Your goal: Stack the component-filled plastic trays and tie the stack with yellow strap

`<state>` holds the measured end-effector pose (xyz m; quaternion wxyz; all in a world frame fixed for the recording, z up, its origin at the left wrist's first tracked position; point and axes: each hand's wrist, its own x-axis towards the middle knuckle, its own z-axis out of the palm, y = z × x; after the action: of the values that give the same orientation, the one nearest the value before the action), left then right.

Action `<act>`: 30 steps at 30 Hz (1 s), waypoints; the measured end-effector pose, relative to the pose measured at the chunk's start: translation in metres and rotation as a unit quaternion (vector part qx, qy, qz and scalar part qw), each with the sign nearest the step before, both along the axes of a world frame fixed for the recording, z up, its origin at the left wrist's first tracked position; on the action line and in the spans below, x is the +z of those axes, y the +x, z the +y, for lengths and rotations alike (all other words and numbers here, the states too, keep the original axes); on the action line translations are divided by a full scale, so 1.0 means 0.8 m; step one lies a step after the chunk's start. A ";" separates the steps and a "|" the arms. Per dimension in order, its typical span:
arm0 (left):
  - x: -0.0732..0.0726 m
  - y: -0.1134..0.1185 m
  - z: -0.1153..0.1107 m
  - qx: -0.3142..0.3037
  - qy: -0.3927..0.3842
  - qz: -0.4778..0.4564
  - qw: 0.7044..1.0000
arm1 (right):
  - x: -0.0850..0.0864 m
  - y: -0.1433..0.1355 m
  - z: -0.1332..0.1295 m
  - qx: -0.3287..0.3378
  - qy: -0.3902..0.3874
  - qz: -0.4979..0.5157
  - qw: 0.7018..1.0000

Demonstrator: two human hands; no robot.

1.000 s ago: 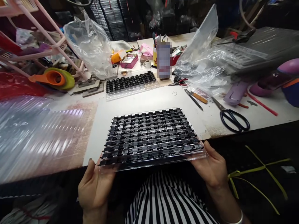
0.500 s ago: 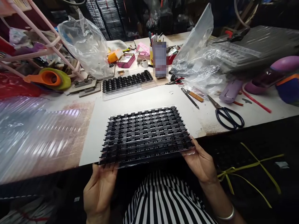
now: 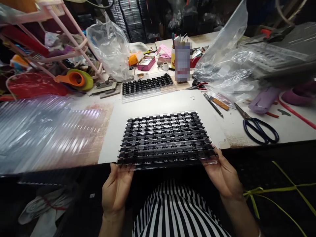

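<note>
A clear plastic tray [image 3: 158,167] packed with rows of small black parts [image 3: 165,138] lies between my hands, over the front edge of the table. My left hand [image 3: 117,189] is closed on its near left corner, thumb on top and fingers underneath. At the near right corner, my right hand [image 3: 224,174] grips the tray in the same way, its fingertips hidden below. Farther back on the table sits a second clear tray [image 3: 148,95], partly filled with similar black parts [image 3: 148,83].
Scissors [image 3: 259,128], a pen [image 3: 213,105] and an orange-handled tool [image 3: 219,103] lie to the right. A stack of clear plastic trays [image 3: 44,135] covers the left side. Behind are a pink rack [image 3: 66,29], plastic bags [image 3: 108,46], pliers [image 3: 198,85] and a phone [image 3: 183,62].
The view has turned left, so the table, tray and hands appear shifted to the right. Both hands keep hold of the tray, which stays at the table's front edge.
</note>
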<state>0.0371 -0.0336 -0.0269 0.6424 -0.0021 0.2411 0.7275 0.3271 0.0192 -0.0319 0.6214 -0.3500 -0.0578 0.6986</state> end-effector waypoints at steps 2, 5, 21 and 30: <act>0.004 0.002 0.001 0.006 0.001 0.010 1.000 | 0.003 0.000 0.002 0.005 0.005 -0.015 1.000; 0.010 0.001 0.004 -0.014 -0.004 0.024 1.000 | 0.009 0.003 0.006 0.024 0.018 -0.027 0.999; 0.037 -0.007 0.022 -0.030 -0.036 0.090 0.995 | 0.019 0.003 0.023 0.053 0.083 -0.100 0.990; 0.046 -0.006 0.032 -0.015 0.009 0.100 0.995 | 0.025 0.009 0.037 0.050 0.107 -0.182 0.976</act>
<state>0.0326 -0.0084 0.0098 0.6263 0.0799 0.2972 0.7162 0.3341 0.0487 -0.0120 0.5990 -0.3992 -0.2620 0.6429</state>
